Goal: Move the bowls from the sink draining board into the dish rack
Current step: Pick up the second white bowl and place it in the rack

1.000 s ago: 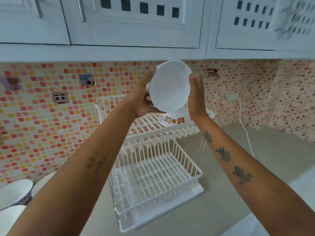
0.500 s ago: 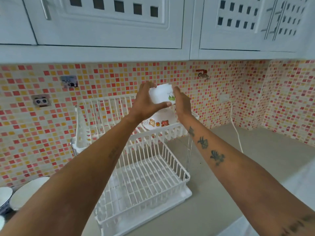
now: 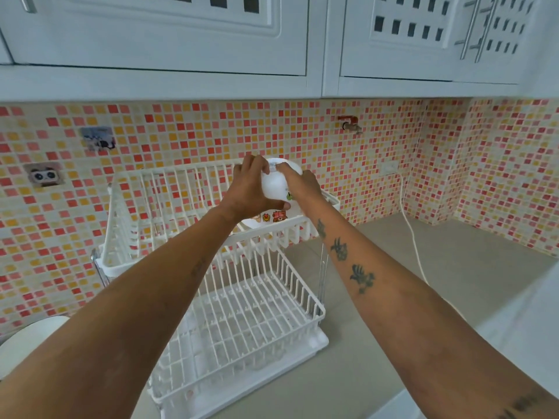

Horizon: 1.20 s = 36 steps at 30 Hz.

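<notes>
A white bowl (image 3: 276, 184) is gripped upside-down btwn left hand (image 3: 251, 189) & right hand (image 3: 302, 184), over the dish rack (image 3: 211, 297) upper tier, approx 12 o'clock. One cartoon-printed bowl (image 3: 269, 217) already racked beneath. At 8 o'clock, another bowl (image 3: 27, 343) is left; task judged partly done.

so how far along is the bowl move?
Done: one cartoon-print bowl sits in the dish rack upper tier. In hand: left hand and right hand hold a white bowl above it. Left: at least one bowl bottom-left.
</notes>
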Tool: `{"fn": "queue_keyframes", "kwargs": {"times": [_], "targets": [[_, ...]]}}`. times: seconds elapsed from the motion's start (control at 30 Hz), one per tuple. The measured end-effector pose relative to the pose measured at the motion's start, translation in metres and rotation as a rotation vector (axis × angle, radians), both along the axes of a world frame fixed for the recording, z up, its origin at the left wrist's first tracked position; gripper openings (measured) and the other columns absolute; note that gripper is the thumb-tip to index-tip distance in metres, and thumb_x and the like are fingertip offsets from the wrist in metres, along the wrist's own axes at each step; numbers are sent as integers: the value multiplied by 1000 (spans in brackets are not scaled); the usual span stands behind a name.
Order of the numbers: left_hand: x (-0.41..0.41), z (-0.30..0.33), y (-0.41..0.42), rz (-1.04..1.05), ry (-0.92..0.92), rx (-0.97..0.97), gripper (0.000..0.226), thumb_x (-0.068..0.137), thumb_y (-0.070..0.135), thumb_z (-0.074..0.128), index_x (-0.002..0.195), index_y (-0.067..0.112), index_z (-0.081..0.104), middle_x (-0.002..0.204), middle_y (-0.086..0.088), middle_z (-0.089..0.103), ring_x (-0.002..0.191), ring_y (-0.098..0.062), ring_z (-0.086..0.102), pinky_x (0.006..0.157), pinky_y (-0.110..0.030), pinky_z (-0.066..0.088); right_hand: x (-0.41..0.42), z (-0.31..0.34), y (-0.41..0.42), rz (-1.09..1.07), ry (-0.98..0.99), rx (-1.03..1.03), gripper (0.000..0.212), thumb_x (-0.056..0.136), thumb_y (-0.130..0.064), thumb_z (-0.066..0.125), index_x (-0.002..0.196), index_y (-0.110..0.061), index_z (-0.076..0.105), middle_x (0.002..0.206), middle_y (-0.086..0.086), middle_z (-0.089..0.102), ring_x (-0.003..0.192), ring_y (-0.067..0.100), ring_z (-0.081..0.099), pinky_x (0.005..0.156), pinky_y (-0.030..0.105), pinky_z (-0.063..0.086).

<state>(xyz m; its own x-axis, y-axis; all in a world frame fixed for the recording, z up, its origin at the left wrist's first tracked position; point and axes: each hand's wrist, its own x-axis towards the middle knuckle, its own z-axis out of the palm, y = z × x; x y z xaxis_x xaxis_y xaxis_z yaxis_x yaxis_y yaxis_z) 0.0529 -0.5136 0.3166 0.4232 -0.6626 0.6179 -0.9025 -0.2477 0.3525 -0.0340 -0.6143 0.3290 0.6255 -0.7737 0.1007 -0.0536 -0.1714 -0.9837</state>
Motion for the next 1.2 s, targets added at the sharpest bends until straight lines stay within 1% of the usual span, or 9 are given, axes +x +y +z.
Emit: {"fn": "queue_keyframes", "kwargs": {"times": [0.1, 0.2, 0.23, 0.47, 0.67, 0.83, 1.0, 1.1, 1.2], "targets": [[5, -3, 2, 6, 10, 25, 86, 51, 37, 93, 114, 5, 45, 124, -11, 43, 110, -31, 42, 88, -35, 40, 5, -2, 1, -3, -4, -12, 71, 80, -50, 62, 134, -8, 47, 116, 6, 62, 88, 20, 60, 55, 26, 40], [7, -5, 4, 3, -3, 77, 86, 50, 39, 93, 114, 6, 46, 125, -10, 45, 110, -33, 45, 88, -38, 43, 6, -5, 0, -30, 42, -86, 53, 86, -43, 58, 124, -6, 53, 89, 1, 62, 67, 12, 55, 51, 25, 37], [8, -6, 3, 1, -4, 94, 86, 50, 39, 93, 114, 7, 46, 125, -10, 45, 109, -33, 45, 89, -40, 44, 6, -6, 1, -50, 58, -111, 49, 87, -42, 56, 121, -6, 55, 88, 1, 61, 65, 12, 54, 50, 25, 36], [5, -10, 1, -6, 17, 130, 85, 53, 37, 92, 115, 4, 45, 124, -13, 44, 106, -31, 43, 84, -31, 36, 10, -10, 0, -70, 139, -193, 47, 86, -39, 52, 120, -7, 58, 109, 9, 67, 79, 24, 61, 55, 27, 41], [11, -15, 3, 4, 59, 239, 78, 59, 30, 90, 116, 3, 43, 127, -15, 41, 113, -35, 42, 94, -40, 42, 15, -8, 0, -53, 241, -183, 49, 88, -27, 53, 132, -7, 49, 115, 10, 65, 100, 27, 64, 84, 37, 52], [11, -13, 5, -25, 146, 208, 75, 62, 32, 89, 116, 6, 44, 127, -13, 41, 115, -33, 42, 96, -45, 45, 15, -9, 0, -74, 249, -196, 45, 87, -27, 55, 127, -6, 53, 97, 6, 59, 85, 24, 59, 71, 33, 48], [11, -4, 15, 23, 242, 127, 72, 69, 40, 83, 120, 7, 44, 132, -11, 42, 121, -29, 44, 98, -38, 44, 11, -13, 4, -254, 64, -393, 36, 87, -29, 58, 113, -5, 63, 116, 11, 64, 95, 26, 63, 65, 26, 42], [13, 7, 38, 51, 280, 16, 60, 81, 44, 72, 121, 7, 47, 136, -11, 43, 125, -25, 45, 92, -28, 39, 3, -11, 15, -310, -128, -445, 24, 89, -21, 57, 107, -7, 65, 120, 9, 59, 104, 23, 60, 75, 25, 42], [15, 22, 71, 87, 321, -133, 41, 89, 45, 62, 110, 11, 51, 136, -9, 46, 125, -23, 47, 90, -28, 39, 6, -2, 38, -309, -257, -500, 18, 89, -14, 55, 99, -5, 66, 115, 10, 60, 103, 23, 61, 77, 23, 44]]}}
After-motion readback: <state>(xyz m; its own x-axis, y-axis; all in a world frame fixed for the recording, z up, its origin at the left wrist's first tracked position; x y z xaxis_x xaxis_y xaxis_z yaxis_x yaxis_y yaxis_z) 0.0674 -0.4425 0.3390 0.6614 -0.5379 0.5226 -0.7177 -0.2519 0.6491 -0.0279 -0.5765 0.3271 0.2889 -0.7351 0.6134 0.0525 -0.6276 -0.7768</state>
